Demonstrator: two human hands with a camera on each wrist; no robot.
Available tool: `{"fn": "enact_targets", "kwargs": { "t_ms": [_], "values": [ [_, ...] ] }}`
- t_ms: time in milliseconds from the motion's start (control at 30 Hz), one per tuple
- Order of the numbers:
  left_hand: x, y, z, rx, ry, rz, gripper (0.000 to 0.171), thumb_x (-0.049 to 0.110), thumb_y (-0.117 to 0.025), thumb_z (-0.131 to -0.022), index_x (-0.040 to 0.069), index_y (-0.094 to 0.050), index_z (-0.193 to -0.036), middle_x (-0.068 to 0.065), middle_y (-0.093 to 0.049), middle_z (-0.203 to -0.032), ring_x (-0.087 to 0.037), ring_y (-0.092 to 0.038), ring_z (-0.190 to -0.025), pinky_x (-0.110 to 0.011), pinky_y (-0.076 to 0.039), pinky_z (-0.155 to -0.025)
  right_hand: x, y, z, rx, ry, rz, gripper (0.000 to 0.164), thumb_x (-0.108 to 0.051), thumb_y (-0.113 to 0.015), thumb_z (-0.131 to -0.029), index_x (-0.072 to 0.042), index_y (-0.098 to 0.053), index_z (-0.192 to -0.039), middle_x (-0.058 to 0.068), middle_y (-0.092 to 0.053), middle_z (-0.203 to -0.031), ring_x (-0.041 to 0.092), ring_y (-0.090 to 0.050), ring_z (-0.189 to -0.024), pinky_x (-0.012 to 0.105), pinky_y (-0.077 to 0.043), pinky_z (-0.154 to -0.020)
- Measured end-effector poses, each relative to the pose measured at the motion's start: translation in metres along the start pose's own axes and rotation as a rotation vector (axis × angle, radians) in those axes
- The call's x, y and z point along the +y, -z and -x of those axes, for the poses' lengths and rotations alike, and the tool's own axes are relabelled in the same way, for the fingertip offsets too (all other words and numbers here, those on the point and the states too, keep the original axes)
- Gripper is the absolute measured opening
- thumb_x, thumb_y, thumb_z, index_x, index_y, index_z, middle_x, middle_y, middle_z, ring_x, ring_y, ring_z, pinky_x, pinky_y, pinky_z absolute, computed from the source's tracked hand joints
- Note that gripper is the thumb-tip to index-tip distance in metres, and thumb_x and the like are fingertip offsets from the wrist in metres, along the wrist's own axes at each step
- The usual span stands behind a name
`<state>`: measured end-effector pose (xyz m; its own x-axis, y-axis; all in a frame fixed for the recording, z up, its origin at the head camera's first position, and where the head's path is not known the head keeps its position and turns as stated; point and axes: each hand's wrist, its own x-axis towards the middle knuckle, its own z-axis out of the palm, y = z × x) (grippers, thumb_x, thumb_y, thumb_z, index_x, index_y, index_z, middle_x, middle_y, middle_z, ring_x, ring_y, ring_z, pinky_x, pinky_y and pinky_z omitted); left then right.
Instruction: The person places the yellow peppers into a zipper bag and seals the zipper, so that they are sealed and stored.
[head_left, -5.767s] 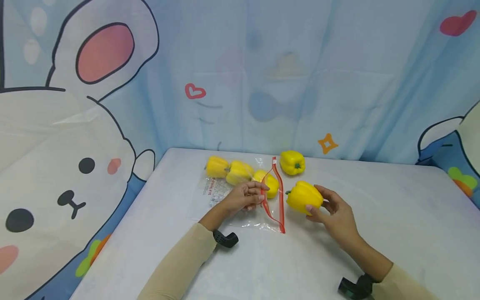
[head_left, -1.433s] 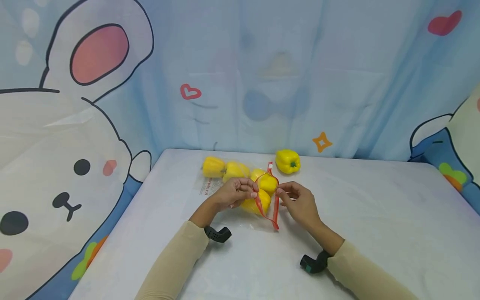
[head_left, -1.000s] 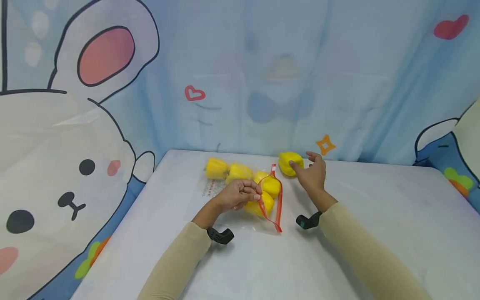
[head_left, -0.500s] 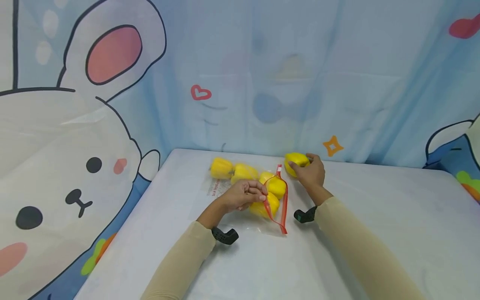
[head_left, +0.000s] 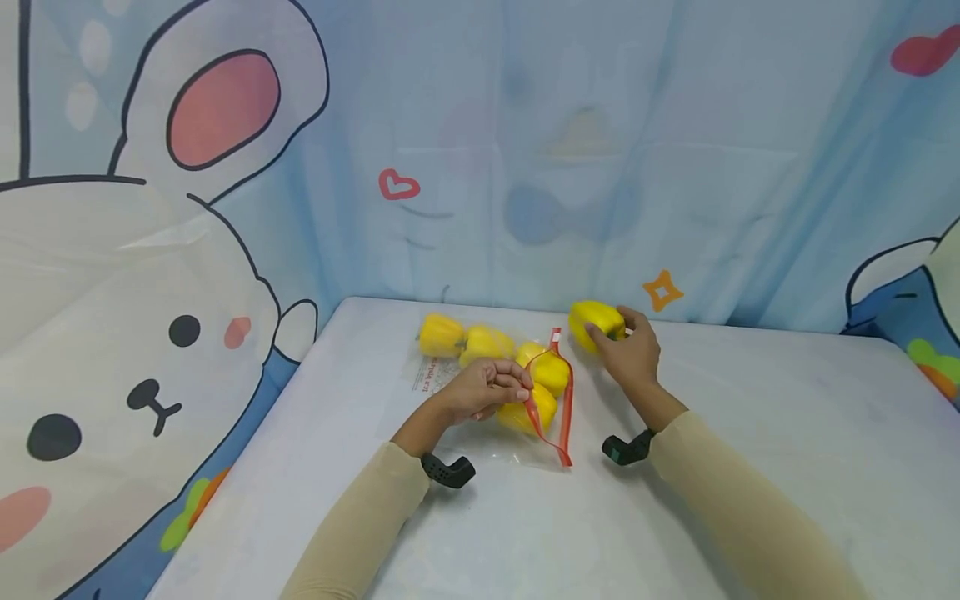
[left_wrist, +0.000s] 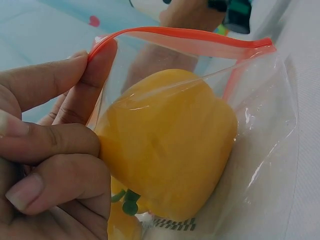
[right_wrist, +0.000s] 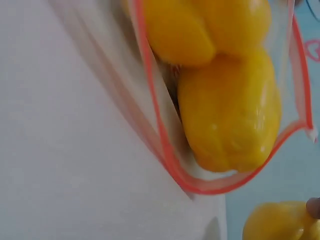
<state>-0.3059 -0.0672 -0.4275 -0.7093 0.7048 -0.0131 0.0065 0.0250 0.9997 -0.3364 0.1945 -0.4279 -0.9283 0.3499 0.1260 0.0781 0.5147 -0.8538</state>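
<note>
My left hand (head_left: 483,390) pinches the red zip edge of a clear zip bag (head_left: 567,417) and keeps its mouth spread. In the left wrist view, thumb and finger nip the red strip (left_wrist: 200,36) at one side. Several yellow bell peppers lie inside the bag, one (left_wrist: 170,135) close behind the opening. At the table's back edge my right hand (head_left: 633,354) grips another yellow bell pepper (head_left: 588,323), thumb on the near side and fingers behind. That held pepper (right_wrist: 272,222) shows at the bottom corner of the right wrist view, beyond the bag's mouth.
A white-covered table (head_left: 750,417) carries the bag and runs up to a blue printed curtain (head_left: 480,233). Black wrist cameras (head_left: 450,472) sit on both wrists, close above the tabletop.
The pepper my right hand held earlier is now inside the bag. That hand has since moved to the back pepper, taken hold of it and turned it slightly. My left hand stays on the bag.
</note>
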Motion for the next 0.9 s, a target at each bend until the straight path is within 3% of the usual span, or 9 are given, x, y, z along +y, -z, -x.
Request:
{"fn": "enact_targets", "kwargs": {
  "t_ms": [367, 467, 533, 700, 900],
  "values": [
    [-0.001, 0.0, -0.001, 0.004, -0.003, -0.006, 0.007, 0.007, -0.061, -0.096, 0.004, -0.061, -0.102, 0.005, -0.068, -0.078, -0.01, -0.029, -0.037, -0.022, -0.026, -0.038, -0.003, 0.028, 0.05, -0.023, 0.075, -0.049, 0.078, -0.05, -0.067, -0.09, -0.01, -0.036, -0.149, 0.015, -0.044, -0.148, 0.036, -0.047, -0.13, 0.05, -0.049, -0.102],
    [-0.001, 0.0, 0.0, 0.002, 0.003, 0.004, 0.007, 0.006, -0.061, -0.096, 0.004, -0.061, -0.103, 0.004, -0.069, -0.078, -0.01, -0.029, -0.037, -0.022, -0.026, -0.038, -0.001, 0.034, 0.066, -0.025, 0.082, -0.034, 0.079, -0.054, -0.066, -0.088, -0.011, -0.038, -0.148, 0.014, -0.045, -0.147, 0.034, -0.048, -0.129, 0.046, -0.053, -0.097],
    [-0.001, 0.0, 0.001, -0.002, 0.001, 0.009, 0.007, 0.006, -0.061, -0.096, 0.004, -0.061, -0.103, 0.004, -0.069, -0.079, -0.011, -0.028, -0.037, -0.023, -0.026, -0.038, 0.001, 0.038, 0.075, -0.032, 0.092, -0.043, 0.078, -0.055, -0.067, -0.087, -0.012, -0.04, -0.146, 0.013, -0.046, -0.145, 0.032, -0.049, -0.127, 0.037, -0.057, -0.089],
    [0.0, 0.0, 0.001, -0.01, -0.009, 0.016, 0.006, 0.008, -0.061, -0.096, 0.006, -0.061, -0.102, 0.005, -0.069, -0.079, -0.01, -0.028, -0.037, -0.022, -0.025, -0.039, 0.005, 0.045, 0.096, -0.145, 0.114, -0.157, 0.074, -0.046, -0.069, -0.09, -0.009, -0.038, -0.146, 0.016, -0.044, -0.144, 0.033, -0.049, -0.126, 0.024, -0.058, -0.072],
    [-0.002, -0.001, 0.001, -0.005, 0.0, 0.007, 0.004, 0.008, -0.061, -0.096, 0.007, -0.062, -0.1, 0.006, -0.069, -0.079, -0.01, -0.03, -0.037, -0.021, -0.026, -0.039, 0.012, 0.047, 0.115, -0.227, 0.102, -0.18, 0.068, -0.039, -0.067, -0.093, -0.007, -0.037, -0.146, 0.015, -0.043, -0.145, 0.028, -0.051, -0.123, 0.023, -0.058, -0.071]
  ]
}}
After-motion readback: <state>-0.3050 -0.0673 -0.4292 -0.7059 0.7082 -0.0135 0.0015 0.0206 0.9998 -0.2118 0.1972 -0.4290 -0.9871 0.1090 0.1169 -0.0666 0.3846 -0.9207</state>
